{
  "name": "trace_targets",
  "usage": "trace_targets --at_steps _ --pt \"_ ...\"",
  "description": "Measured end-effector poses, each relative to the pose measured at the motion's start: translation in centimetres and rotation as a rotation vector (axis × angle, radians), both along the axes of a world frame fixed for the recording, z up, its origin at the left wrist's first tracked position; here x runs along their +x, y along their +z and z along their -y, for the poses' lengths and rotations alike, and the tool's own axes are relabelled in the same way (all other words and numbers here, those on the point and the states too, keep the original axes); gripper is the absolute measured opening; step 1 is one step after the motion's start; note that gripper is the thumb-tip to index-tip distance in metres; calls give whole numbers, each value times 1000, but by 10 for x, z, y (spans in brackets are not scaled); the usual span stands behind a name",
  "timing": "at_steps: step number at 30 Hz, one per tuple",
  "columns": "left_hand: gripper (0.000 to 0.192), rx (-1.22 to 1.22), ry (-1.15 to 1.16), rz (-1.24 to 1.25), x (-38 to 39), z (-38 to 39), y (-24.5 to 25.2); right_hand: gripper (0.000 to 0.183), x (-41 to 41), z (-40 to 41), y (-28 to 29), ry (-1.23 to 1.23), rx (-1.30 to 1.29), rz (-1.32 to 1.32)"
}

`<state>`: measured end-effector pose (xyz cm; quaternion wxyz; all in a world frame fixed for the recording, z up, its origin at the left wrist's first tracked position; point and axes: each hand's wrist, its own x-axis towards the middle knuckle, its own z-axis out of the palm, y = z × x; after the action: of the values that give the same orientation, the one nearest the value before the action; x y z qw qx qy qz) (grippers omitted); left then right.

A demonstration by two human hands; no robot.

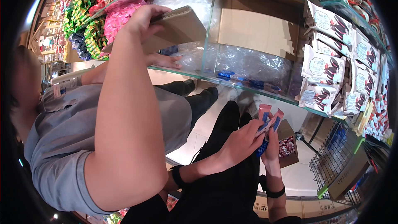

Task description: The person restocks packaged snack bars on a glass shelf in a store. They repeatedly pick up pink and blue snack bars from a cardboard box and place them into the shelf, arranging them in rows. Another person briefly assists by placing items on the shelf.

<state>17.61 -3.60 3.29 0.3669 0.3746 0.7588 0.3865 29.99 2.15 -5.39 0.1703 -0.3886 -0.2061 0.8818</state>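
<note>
My left hand (241,143) and my right hand (271,147) are close together in front of my black trousers, each with a black band at the wrist. Between my fingers are narrow pink-and-blue snack packets (265,114), their pink ends pointing up toward the shelf. A blue packet end (262,148) shows below, between the two hands. My fingers cover the middle of the packets, so their exact number cannot be told. A glass shelf (264,90) lies just beyond, with several blue packets (228,75) along its front edge.
A co-worker in a grey shirt (71,130) stands at left, one hand gripping folded cardboard (180,28). Clear plastic bags (252,62) fill the shelf beside white Franzzi cookie packs (323,63). Below are a carton of wrapped sweets (286,147) and a wire basket (328,155).
</note>
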Motion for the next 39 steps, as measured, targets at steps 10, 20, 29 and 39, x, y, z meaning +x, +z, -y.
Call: trace_targets --at_steps 10,20,29,39 --pt "32 -24 -31 11 -2 -4 2 48 0 -4 0 15 -19 -1" --pt "30 -49 -21 64 -6 -8 0 50 -4 -7 4 -2 -3 -28" --pt "30 -59 -9 57 -12 -6 -4 49 -8 -8 3 -11 -71 -7" --pt "29 -62 -17 63 -13 -9 -7 51 -11 -13 7 20 -21 33"
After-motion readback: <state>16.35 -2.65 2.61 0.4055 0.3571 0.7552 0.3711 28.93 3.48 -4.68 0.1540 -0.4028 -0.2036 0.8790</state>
